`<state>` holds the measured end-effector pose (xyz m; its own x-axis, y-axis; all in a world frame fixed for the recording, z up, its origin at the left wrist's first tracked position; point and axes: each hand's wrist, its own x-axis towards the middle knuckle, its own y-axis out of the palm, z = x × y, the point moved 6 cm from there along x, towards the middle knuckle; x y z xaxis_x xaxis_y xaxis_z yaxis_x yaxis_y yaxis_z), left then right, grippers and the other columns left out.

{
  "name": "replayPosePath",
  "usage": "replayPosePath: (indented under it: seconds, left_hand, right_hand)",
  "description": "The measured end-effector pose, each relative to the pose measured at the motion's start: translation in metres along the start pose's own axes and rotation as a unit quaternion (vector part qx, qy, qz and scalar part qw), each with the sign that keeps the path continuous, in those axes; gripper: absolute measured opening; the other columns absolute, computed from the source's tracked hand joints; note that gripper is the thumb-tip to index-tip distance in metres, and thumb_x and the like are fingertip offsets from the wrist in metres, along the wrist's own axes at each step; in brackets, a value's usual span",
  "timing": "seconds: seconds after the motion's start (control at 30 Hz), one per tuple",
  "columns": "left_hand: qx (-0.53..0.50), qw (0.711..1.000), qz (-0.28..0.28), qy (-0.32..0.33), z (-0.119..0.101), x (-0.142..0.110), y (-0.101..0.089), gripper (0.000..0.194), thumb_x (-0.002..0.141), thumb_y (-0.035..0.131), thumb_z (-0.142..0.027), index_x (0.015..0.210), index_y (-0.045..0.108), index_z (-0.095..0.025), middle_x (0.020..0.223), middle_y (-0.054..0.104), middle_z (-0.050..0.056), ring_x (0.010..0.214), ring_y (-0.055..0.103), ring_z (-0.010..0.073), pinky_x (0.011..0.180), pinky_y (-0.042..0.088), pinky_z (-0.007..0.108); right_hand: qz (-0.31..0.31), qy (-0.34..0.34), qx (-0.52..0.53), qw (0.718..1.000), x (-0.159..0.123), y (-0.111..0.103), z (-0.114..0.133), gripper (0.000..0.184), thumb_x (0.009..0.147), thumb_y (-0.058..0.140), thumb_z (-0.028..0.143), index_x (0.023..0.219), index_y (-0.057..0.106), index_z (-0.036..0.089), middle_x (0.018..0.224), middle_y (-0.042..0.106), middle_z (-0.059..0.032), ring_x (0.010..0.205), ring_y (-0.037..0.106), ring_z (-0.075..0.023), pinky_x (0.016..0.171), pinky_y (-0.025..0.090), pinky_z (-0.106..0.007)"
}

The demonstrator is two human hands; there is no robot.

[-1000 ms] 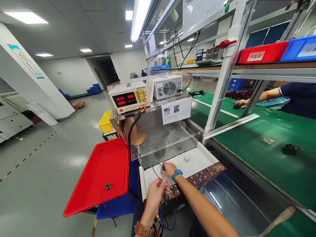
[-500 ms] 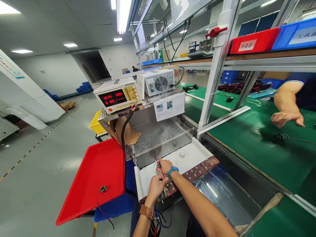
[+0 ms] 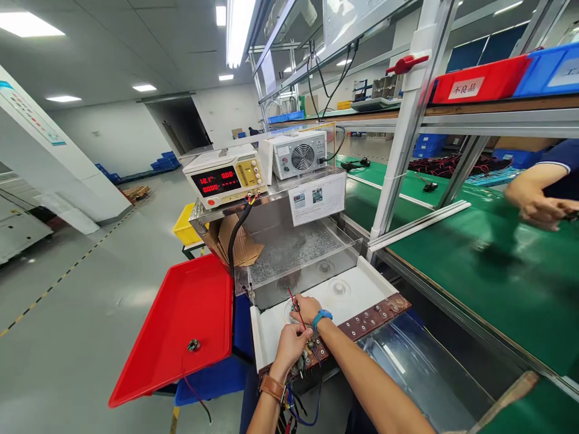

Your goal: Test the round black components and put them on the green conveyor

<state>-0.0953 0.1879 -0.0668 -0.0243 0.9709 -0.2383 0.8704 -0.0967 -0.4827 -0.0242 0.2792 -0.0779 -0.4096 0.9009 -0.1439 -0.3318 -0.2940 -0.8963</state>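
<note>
Pinching a small dark part with thin red and black wires (image 3: 293, 299), the right hand (image 3: 306, 308) rests on the white tray (image 3: 362, 286) just in front of the clear box (image 3: 303, 256). Its fingers are closed narrow around the part; the part itself is mostly hidden under them, so its shape cannot be told. A blue watch (image 3: 322, 316) sits on that wrist.

The left hand (image 3: 292, 343), nearer and slightly left, is curled down onto the near end of the brown strip with metal studs (image 3: 371, 319), where a bundle of coloured wires (image 3: 294, 410) hangs below. Whether it grips a clip or only presses there cannot be told. A brown strap (image 3: 272, 387) is on that wrist.

Judging by its look, the part should be light and easy to lift, but the leads are thin and soft: they will bend, spring and snag, and a pull on them could strain the joint where they meet the body. Taking hold of the hard body between thumb and forefinger seems safer than lifting by the wires, and each wire end is best held close to its tip.

To the left, a red tray (image 3: 181, 325) carries another small wired part (image 3: 193, 345). Farther off stands a power supply (image 3: 224, 176) with red digits. At far right, another person's hand (image 3: 538, 208) hovers over the green worktop (image 3: 474, 271).
</note>
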Motion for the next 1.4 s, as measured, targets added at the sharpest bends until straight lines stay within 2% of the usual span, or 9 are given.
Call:
replayPosePath:
  seconds: [0.17,0.33,0.6,0.77,1.1,1.27,1.4]
  left_hand:
    - [-0.022,1.000,-0.004,0.018,-0.003,-0.002,-0.001,0.036,0.068,0.056,-0.053,0.054,0.052,-0.020,0.053,0.049,-0.002,0.058,0.041,0.0143,0.060,0.030,0.027]
    - [-0.026,0.999,-0.012,0.019,-0.003,-0.003,-0.001,0.034,0.065,0.055,-0.052,0.052,0.050,-0.021,0.054,0.046,-0.002,0.058,0.040,0.0145,0.060,0.029,0.029]
    - [-0.024,0.999,-0.027,0.018,-0.002,-0.005,-0.002,0.026,0.067,0.055,-0.040,0.051,0.048,-0.021,0.054,0.047,-0.003,0.059,0.044,0.0150,0.061,0.030,0.029]
    - [-0.010,0.999,-0.041,0.008,-0.001,-0.006,-0.004,0.022,0.067,0.057,-0.035,0.052,0.051,-0.020,0.055,0.054,-0.002,0.061,0.048,0.0162,0.062,0.032,0.029]
    - [-0.006,0.998,-0.065,-0.003,0.013,-0.002,0.000,0.023,0.066,0.061,-0.038,0.054,0.056,-0.020,0.062,0.065,0.003,0.069,0.057,0.0214,0.066,0.035,0.032]
    - [-0.011,0.996,-0.084,-0.007,0.021,0.002,0.000,0.027,0.063,0.064,-0.045,0.053,0.055,-0.021,0.066,0.066,0.005,0.072,0.058,0.0247,0.069,0.037,0.035]
    - [-0.025,0.995,-0.100,0.001,0.019,0.003,-0.001,0.036,0.058,0.065,-0.053,0.047,0.049,-0.023,0.060,0.062,0.005,0.069,0.056,0.0256,0.069,0.037,0.037]
  right_hand:
    - [-0.009,0.002,0.011,1.000,-0.001,0.000,0.000,0.037,0.080,0.063,0.040,0.110,0.059,0.019,0.099,0.073,-0.0106,0.094,0.068,-0.0261,0.074,0.041,-0.030]
    - [-0.004,0.003,0.009,1.000,-0.002,0.000,0.002,0.036,0.081,0.062,0.040,0.110,0.059,0.019,0.098,0.073,-0.0111,0.093,0.068,-0.0273,0.073,0.040,-0.030]
    - [-0.017,-0.006,0.018,1.000,0.001,0.008,0.001,0.037,0.080,0.063,0.039,0.109,0.058,0.018,0.097,0.072,-0.0111,0.092,0.067,-0.0265,0.072,0.039,-0.030]
    - [-0.011,-0.005,0.022,1.000,0.001,0.009,0.001,0.035,0.080,0.063,0.038,0.107,0.060,0.017,0.097,0.072,-0.0115,0.091,0.067,-0.0264,0.071,0.040,-0.030]
    - [-0.010,0.009,0.046,0.999,-0.002,0.007,0.005,0.027,0.076,0.065,0.031,0.100,0.063,0.020,0.095,0.073,-0.0087,0.091,0.068,-0.0260,0.071,0.041,-0.029]
    - [-0.017,0.002,0.033,0.999,-0.004,0.007,0.006,0.031,0.077,0.064,0.032,0.105,0.062,0.018,0.099,0.073,-0.0124,0.095,0.069,-0.0292,0.074,0.043,-0.032]
    - [-0.005,-0.001,0.012,1.000,-0.005,0.005,0.010,0.036,0.074,0.067,0.033,0.107,0.062,0.018,0.099,0.073,-0.0132,0.096,0.069,-0.0309,0.074,0.044,-0.033]
